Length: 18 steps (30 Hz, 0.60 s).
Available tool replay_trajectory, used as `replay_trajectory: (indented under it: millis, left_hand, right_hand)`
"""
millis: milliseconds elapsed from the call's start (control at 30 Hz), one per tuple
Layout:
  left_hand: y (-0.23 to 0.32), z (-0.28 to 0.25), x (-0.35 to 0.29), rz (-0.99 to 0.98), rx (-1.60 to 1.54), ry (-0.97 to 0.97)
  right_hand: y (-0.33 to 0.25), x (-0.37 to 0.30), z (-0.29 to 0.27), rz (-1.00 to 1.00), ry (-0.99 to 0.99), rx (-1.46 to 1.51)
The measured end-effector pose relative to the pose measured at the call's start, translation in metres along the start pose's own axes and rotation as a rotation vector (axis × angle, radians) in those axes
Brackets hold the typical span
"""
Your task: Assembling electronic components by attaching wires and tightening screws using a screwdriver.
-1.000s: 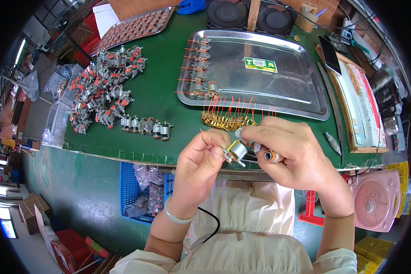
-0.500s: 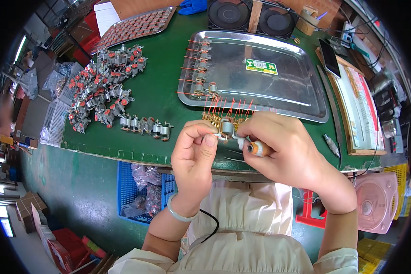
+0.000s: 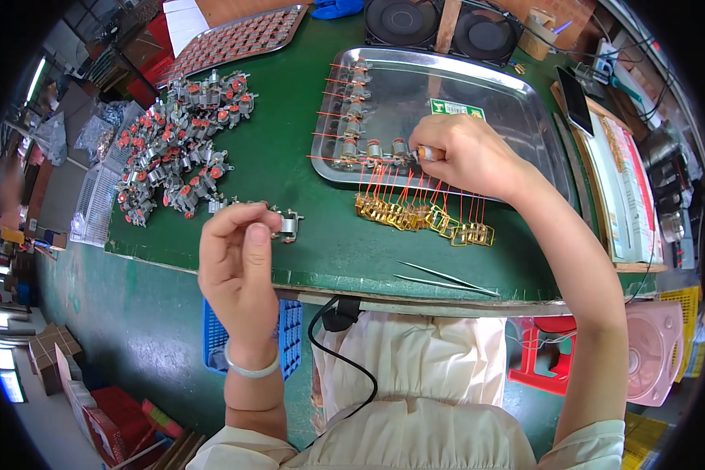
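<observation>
My right hand [image 3: 466,153] is closed around a small tool with an orange-brown handle [image 3: 425,153], at the near side of the metal tray [image 3: 517,117]. Just left of its fingertips, a small metal-framed coil [image 3: 399,147] stands in the tray; whether the fingers touch it is hidden. Other coils with red wires [image 3: 352,110] line the tray's left side. My left hand [image 3: 241,270] hovers by a short row of coils [image 3: 288,225], fingers loosely bent and nothing visible in them. Brass-coloured frames with red wires [image 3: 407,213] lie along the tray's near edge.
A heap of coils [image 3: 184,141] covers the left of the green table. Tweezers [image 3: 446,280] lie near its front edge. Behind are a filled tray [image 3: 239,39] and two black fans [image 3: 403,22]. A phone [image 3: 574,102] rests at right; a blue crate [image 3: 290,337] stands below.
My right hand has moved up and away to the tray with the tool, and another coil now stands there. My left hand has moved left, away from the brass frames, to the short coil row.
</observation>
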<state>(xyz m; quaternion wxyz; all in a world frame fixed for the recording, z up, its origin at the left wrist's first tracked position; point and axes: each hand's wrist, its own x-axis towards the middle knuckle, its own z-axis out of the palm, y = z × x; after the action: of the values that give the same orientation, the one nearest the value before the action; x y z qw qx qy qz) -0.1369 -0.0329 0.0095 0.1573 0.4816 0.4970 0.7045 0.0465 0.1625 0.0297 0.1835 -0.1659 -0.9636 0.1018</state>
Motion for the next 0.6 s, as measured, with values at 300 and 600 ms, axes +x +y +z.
replay_trajectory:
  millis: [300,600]
  left_hand:
    - [0.006,-0.037,0.022,0.128,0.971,-0.579]
    - [-0.003,-0.027,0.019,0.257,0.962,-0.524]
  right_hand:
    - [-0.001,0.001,-0.006,-0.036,-0.116,-0.106]
    - [-0.006,0.004,-0.012,0.015,-0.082,-0.090]
